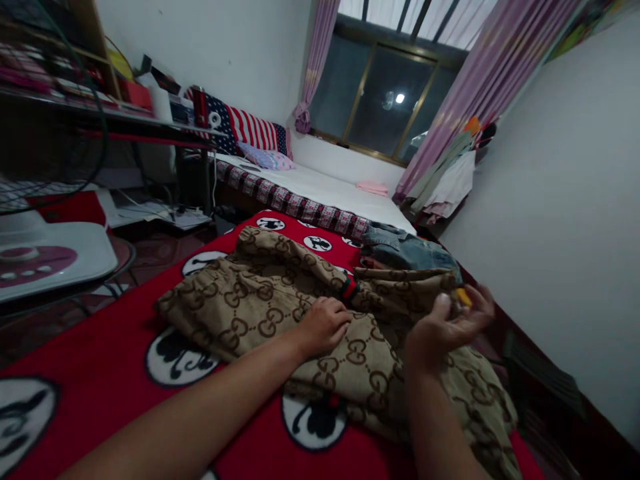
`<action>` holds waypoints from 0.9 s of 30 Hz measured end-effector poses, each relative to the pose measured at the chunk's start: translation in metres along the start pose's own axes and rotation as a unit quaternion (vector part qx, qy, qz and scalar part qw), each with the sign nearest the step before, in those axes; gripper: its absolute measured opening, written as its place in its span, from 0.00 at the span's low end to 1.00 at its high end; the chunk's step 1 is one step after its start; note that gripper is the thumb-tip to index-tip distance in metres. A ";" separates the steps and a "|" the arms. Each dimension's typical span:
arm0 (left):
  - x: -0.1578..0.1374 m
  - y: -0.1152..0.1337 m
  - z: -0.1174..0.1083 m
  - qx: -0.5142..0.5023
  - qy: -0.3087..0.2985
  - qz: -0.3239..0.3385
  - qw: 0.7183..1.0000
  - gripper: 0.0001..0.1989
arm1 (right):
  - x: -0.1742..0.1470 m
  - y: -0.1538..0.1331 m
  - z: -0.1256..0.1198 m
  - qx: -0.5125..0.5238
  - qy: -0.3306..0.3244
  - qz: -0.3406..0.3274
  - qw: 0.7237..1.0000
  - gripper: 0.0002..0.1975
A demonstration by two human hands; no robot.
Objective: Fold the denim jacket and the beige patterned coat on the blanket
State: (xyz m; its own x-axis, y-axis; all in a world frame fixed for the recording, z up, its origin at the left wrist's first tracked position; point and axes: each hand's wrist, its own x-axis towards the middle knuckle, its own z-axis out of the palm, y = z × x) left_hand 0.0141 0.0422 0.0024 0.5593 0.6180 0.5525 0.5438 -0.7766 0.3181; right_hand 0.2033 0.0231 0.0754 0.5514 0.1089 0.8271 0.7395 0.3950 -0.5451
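Note:
Tan trousers [270, 313] with a brown interlocking-G print lie spread over a red blanket, the gathered waist towards the left. My left hand [325, 325] rests on the upper side of the cloth, palm down and fingers loosely laid out. Close to its fingertips is a green-and-red stripe [350, 288] on the trousers. Farther right, my right hand [447, 327] is raised a little, its fingers pinching a lifted edge of the fabric. A small orange-yellow patch [464, 297] shows between those fingers, too blurred to name.
Folded jeans [410, 250] lie beyond the trousers on the red blanket [110, 373]. A bed [320, 183] stands under the window. At left are a cluttered desk [150, 123] and a white-and-pink appliance base [45, 257]. Clothes [450, 180] hang by the right wall.

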 end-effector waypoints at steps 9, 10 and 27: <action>-0.004 -0.020 -0.009 0.037 0.069 -0.188 0.979 0.14 | -0.098 -0.006 0.018 0.038 -0.499 -0.070 0.863 0.11; -0.007 -0.024 -0.014 0.068 0.063 -0.194 0.977 0.15 | -0.102 -0.002 0.017 0.014 -0.512 -0.087 0.854 0.12; -0.070 -0.097 -0.135 0.352 -0.094 -0.169 0.916 0.33 | -0.046 -0.025 0.009 -0.373 -0.632 -0.028 0.679 0.28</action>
State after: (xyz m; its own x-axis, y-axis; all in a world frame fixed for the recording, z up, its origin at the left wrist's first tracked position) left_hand -0.1620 0.0574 0.0367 0.3471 0.8697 0.3508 0.9371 -0.3073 -0.1653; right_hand 0.1564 0.0162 0.0523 0.0916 0.9945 0.0500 0.9953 -0.0898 -0.0369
